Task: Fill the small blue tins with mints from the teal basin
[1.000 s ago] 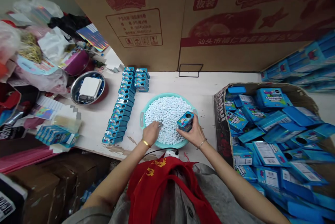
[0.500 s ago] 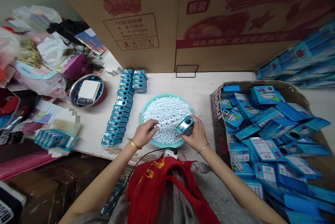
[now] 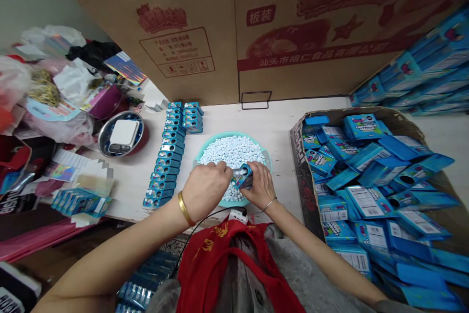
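A teal basin (image 3: 204, 148) full of small pale-blue candies (image 3: 230, 151) sits on the white table in front of me. My right hand (image 3: 259, 186) is closed around a small blue box (image 3: 242, 177), held over the basin's near edge with its round hole showing candies. My left hand (image 3: 205, 189) is closed in a fist right beside the box's opening, fingertips touching it. What the fist holds is hidden.
Rows of closed blue boxes (image 3: 167, 154) lie left of the basin. A cardboard carton (image 3: 297, 142) heaped with blue boxes (image 3: 366, 171) stands at the right. A steel bowl with a white scale (image 3: 122, 132) and cluttered bags sit at the left. Large cardboard boxes (image 3: 234, 30) wall the back.
My left hand has lifted from the candies and come right up to the box's opening. My right hand has drawn the box nearer and tilted it toward the left hand.
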A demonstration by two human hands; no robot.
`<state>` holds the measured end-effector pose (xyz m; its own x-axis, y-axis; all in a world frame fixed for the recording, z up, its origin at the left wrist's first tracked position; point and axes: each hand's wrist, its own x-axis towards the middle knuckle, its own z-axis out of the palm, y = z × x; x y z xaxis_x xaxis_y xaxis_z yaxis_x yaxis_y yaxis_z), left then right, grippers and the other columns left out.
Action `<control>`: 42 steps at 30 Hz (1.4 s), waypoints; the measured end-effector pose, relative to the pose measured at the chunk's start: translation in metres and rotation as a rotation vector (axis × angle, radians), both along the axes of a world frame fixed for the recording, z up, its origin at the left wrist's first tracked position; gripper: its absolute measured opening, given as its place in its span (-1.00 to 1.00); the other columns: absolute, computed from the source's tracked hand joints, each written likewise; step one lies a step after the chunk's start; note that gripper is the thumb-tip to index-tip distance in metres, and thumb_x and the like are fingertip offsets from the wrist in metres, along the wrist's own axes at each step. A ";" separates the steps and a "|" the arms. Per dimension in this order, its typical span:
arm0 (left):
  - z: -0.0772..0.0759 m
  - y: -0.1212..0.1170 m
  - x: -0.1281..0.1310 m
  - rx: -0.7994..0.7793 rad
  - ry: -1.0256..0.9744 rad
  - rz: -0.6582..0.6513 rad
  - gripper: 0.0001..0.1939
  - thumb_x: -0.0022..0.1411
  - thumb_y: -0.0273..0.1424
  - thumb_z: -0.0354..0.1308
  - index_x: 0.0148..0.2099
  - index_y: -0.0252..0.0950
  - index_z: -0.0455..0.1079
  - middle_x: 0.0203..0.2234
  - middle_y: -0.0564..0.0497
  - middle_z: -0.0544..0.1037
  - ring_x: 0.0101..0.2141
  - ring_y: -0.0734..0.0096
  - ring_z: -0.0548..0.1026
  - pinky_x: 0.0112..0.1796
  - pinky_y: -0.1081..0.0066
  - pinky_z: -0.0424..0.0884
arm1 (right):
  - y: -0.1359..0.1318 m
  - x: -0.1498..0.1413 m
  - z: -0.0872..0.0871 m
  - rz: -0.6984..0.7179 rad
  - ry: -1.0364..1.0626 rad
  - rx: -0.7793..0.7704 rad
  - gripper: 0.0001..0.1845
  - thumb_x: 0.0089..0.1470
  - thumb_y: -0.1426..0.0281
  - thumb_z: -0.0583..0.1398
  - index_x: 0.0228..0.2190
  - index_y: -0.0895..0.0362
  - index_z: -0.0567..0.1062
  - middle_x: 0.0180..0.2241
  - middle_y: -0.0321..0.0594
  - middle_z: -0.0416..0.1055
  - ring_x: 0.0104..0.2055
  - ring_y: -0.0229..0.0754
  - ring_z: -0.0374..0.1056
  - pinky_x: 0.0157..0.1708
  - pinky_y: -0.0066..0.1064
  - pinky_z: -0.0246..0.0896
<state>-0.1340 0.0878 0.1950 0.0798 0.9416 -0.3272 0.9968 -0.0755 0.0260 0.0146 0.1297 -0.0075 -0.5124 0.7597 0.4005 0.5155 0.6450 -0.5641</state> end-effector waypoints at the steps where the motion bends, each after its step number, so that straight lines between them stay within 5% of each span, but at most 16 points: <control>1: 0.002 -0.001 0.000 0.011 0.009 -0.008 -0.79 0.29 -0.52 -0.10 -0.25 -0.31 0.37 -0.37 -0.09 0.44 -0.30 0.29 0.47 -0.27 0.36 0.35 | 0.000 0.001 0.000 -0.001 0.005 -0.003 -0.18 -0.15 0.36 0.22 0.14 0.12 0.07 0.04 0.05 0.22 0.12 0.15 0.15 0.10 0.04 0.11; 5: -0.017 -0.017 -0.031 0.066 0.069 0.123 -0.82 0.33 -0.37 -0.05 -0.11 -0.26 0.33 -0.27 -0.05 0.47 -0.27 0.30 0.47 -0.31 0.41 0.33 | 0.007 0.008 0.000 -0.024 0.061 -0.091 -0.18 -0.14 0.26 0.26 0.13 0.13 0.08 0.04 0.05 0.24 0.11 0.15 0.19 0.09 0.05 0.14; 10: -0.103 -0.054 -0.075 -0.039 0.051 0.341 -0.81 0.34 -0.33 -0.04 -0.08 -0.25 0.31 -0.21 -0.04 0.49 -0.20 0.29 0.48 -0.30 0.41 0.32 | 0.019 0.017 -0.003 -0.068 0.101 -0.294 -0.05 -0.18 0.05 0.31 0.14 0.15 0.06 0.05 0.05 0.27 0.05 0.10 0.29 0.00 -0.05 0.28; 13: -0.160 -0.055 -0.064 -0.064 -0.051 0.390 -0.82 0.34 -0.36 -0.04 -0.08 -0.26 0.31 -0.19 -0.04 0.49 -0.15 0.28 0.48 -0.26 0.40 0.33 | 0.022 0.016 -0.006 -0.039 0.071 -0.321 -0.05 -0.18 0.06 0.32 0.13 0.14 0.07 0.04 0.04 0.29 0.04 0.10 0.31 -0.03 -0.07 0.31; 16: -0.201 -0.035 -0.037 0.011 -0.169 0.462 -0.78 0.35 -0.36 -0.06 -0.02 -0.25 0.30 -0.13 -0.06 0.48 -0.10 0.29 0.46 -0.20 0.40 0.34 | 0.020 0.011 -0.010 -0.027 0.061 -0.316 -0.07 -0.18 0.07 0.32 0.13 0.13 0.08 0.04 0.04 0.29 0.04 0.10 0.31 -0.03 -0.06 0.31; 21: -0.224 -0.013 -0.025 0.105 -0.312 0.533 -0.74 0.30 -0.40 -0.01 0.03 -0.25 0.30 -0.09 -0.06 0.48 -0.09 0.27 0.46 -0.14 0.35 0.35 | 0.017 0.009 -0.014 -0.027 0.071 -0.327 -0.07 -0.19 0.07 0.32 0.12 0.13 0.08 0.02 0.02 0.30 0.03 0.09 0.32 -0.02 -0.05 0.31; 26: -0.207 -0.032 -0.048 0.163 -0.488 0.503 -0.74 0.27 -0.31 0.06 0.00 -0.23 0.30 -0.15 -0.01 0.52 -0.14 0.32 0.48 -0.16 0.39 0.36 | 0.014 0.014 -0.013 -0.037 0.103 -0.343 -0.06 -0.19 0.08 0.33 0.12 0.14 0.07 0.03 0.04 0.27 0.04 0.08 0.29 0.02 -0.04 0.27; 33: -0.130 -0.043 -0.066 0.248 -0.574 0.275 -0.76 0.29 -0.25 0.03 -0.06 -0.25 0.30 -0.23 -0.01 0.50 -0.25 0.40 0.47 -0.22 0.43 0.36 | 0.008 0.012 -0.010 -0.073 0.088 -0.164 -0.15 -0.18 0.24 0.30 0.11 0.18 0.10 0.01 0.07 0.25 0.07 0.12 0.22 0.06 0.03 0.21; 42: -0.031 -0.011 -0.027 -0.012 -0.009 0.022 -0.82 0.30 -0.36 0.00 -0.12 -0.30 0.35 -0.25 -0.08 0.51 -0.25 0.24 0.51 -0.32 0.36 0.38 | 0.002 -0.002 -0.008 -0.012 0.042 0.027 -0.19 -0.17 0.35 0.23 0.12 0.19 0.11 0.02 0.07 0.24 0.11 0.14 0.16 0.12 0.12 0.11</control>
<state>-0.1615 0.0770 0.1642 0.0618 0.9393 -0.3374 0.9980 -0.0529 0.0354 0.0130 0.1318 -0.0152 -0.4855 0.7541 0.4422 0.4995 0.6544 -0.5677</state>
